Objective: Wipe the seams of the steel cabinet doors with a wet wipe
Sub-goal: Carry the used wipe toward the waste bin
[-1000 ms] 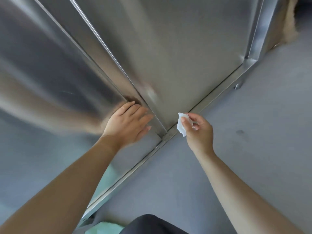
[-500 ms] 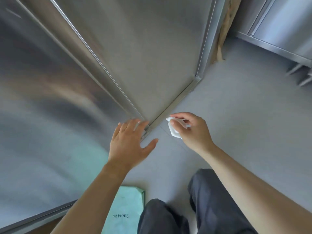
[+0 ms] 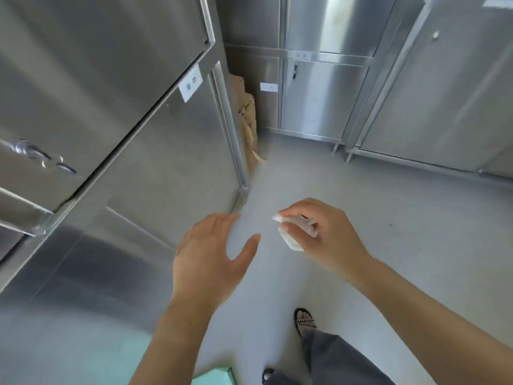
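A steel cabinet [image 3: 144, 168] fills the left side, its lower door closed and its seam [image 3: 133, 132] running diagonally under the upper door. My left hand [image 3: 211, 257] hovers open in front of the cabinet's lower right corner, fingers spread, touching nothing. To its right, my right hand [image 3: 324, 234] pinches a folded white wet wipe [image 3: 291, 234], held in the air above the grey floor and away from the steel.
More steel cabinets [image 3: 416, 93] line the back and right walls on short legs. Brown cardboard [image 3: 247, 118] leans in the gap beside the left cabinet. A mint-green bag [image 3: 213, 377] lies at the bottom edge. My sandalled foot [image 3: 304, 320] stands on the floor.
The view has lifted from the cabinet's bottom seam to the room. Both hands have come off the steel and now hang in the air; the right one still holds the wipe.
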Demonstrator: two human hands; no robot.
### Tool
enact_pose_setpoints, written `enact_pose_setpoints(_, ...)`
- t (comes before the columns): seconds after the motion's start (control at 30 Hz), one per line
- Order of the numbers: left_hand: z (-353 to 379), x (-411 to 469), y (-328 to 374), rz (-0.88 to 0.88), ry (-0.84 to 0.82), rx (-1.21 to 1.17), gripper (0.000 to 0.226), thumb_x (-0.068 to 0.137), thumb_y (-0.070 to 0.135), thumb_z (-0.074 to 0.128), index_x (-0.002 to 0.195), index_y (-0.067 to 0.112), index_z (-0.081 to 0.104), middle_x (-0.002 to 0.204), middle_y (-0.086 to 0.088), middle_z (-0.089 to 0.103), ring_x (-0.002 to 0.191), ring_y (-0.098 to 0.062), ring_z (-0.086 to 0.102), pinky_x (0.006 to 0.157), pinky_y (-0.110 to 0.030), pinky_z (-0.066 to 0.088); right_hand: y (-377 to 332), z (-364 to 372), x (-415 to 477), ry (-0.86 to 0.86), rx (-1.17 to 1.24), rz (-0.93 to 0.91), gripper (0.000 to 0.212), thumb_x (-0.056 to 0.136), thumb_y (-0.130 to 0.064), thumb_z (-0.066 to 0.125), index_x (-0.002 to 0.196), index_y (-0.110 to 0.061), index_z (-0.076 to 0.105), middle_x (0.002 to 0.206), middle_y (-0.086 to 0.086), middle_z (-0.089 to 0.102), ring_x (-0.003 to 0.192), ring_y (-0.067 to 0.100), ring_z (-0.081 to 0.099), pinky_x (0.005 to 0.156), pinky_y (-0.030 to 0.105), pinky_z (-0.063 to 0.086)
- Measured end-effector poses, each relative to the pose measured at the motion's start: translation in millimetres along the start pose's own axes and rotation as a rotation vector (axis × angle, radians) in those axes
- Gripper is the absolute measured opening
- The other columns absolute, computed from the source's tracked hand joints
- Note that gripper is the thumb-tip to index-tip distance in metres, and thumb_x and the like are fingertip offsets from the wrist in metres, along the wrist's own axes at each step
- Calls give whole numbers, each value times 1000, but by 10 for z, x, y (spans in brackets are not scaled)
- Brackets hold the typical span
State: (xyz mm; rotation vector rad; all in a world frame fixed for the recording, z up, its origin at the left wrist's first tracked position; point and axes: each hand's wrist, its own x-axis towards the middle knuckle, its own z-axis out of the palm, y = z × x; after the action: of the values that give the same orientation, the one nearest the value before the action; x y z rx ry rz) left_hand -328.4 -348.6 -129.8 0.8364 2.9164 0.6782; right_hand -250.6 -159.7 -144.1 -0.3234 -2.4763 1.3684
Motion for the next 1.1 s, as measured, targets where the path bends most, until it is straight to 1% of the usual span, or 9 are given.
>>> enact_pose_setpoints(0.07, 58, 76, 314, 51, 39, -107, 57, 83, 65, 40, 118, 27, 63, 118, 9, 62, 109, -17, 58, 88, -32, 44, 44, -327, -170, 126, -4, 37, 12, 84, -19, 69, 94, -26, 71, 94, -17, 65, 90, -4, 59, 73, 6, 40)
enact_pose_setpoints(0.17, 216, 158, 894, 185, -3, -185, 46, 89, 57, 48, 118, 24, 64, 115, 7, 64, 107, -16, 59, 90, -31, 43, 129, -857, -454, 295, -5, 112, 13, 85, -20, 69, 94, -30, 70, 94, -20, 64, 87, -5, 58, 69, 6, 42)
enact_pose_setpoints(0.37, 414, 177, 2162, 502, -29, -169, 49, 87, 58, 42, 112, 24, 67, 109, 7, 68, 98, -12, 62, 82, -24, 43, 361, -1971, -1058, 499, -112, 171, 15, 84, -25, 68, 92, -38, 67, 94, -21, 63, 88, -1, 58, 66, 6, 41)
enact_pose_setpoints(0.53, 816, 220, 3265, 639, -115, -135, 41, 87, 52, 53, 114, 25, 66, 111, 6, 68, 95, -16, 63, 80, -26, 42, 708, -2861, -1592, 633, -141, 230, 11, 84, -23, 69, 93, -30, 71, 93, -20, 64, 88, 4, 60, 66, 12, 45)
enact_pose_setpoints(0.67, 1208, 188, 4156, 728, -200, -150, 33, 88, 45, 62, 113, 24, 67, 110, 5, 68, 78, -22, 64, 74, -27, 40, 1011, -3513, -2048, 752, -212, 306, 11, 84, -21, 70, 94, -27, 72, 92, -18, 64, 88, 4, 60, 65, 10, 42)
enact_pose_setpoints(0.83, 1703, 33, 5072, 925, -315, -168, 35, 87, 49, 61, 111, 24, 67, 111, 6, 67, 96, -24, 63, 78, -34, 45, 1241, -4038, -2715, 924, -300, 467, 11, 84, -21, 71, 92, -28, 72, 88, -22, 63, 86, -7, 56, 69, 2, 36)
enact_pose_setpoints(0.9, 1896, -44, 5409, 1030, -385, -186, 44, 87, 57, 52, 111, 23, 67, 110, 5, 67, 99, -24, 63, 82, -36, 47, 1315, -4165, -3002, 997, -337, 550, 11, 83, -22, 71, 93, -27, 73, 86, -21, 63, 85, -9, 55, 69, 2, 35)
enact_pose_setpoints(0.97, 2092, -120, 5742, 1141, -469, -209, 57, 82, 61, 39, 111, 21, 67, 109, 4, 67, 101, -24, 62, 85, -37, 48, 1379, -4253, -3269, 1093, -356, 640, 11, 83, -23, 72, 93, -27, 73, 86, -18, 64, 85, -7, 55, 69, 3, 35)
enact_pose_setpoints(1.1, 2388, -295, 6375, 1350, -579, -236, 63, 80, 62, 35, 113, 19, 67, 112, 3, 68, 102, -24, 63, 87, -38, 48, 1446, -4431, -3602, 1256, -370, 803, 10, 83, -23, 72, 93, -26, 73, 88, -14, 65, 85, -2, 57, 69, 5, 37)
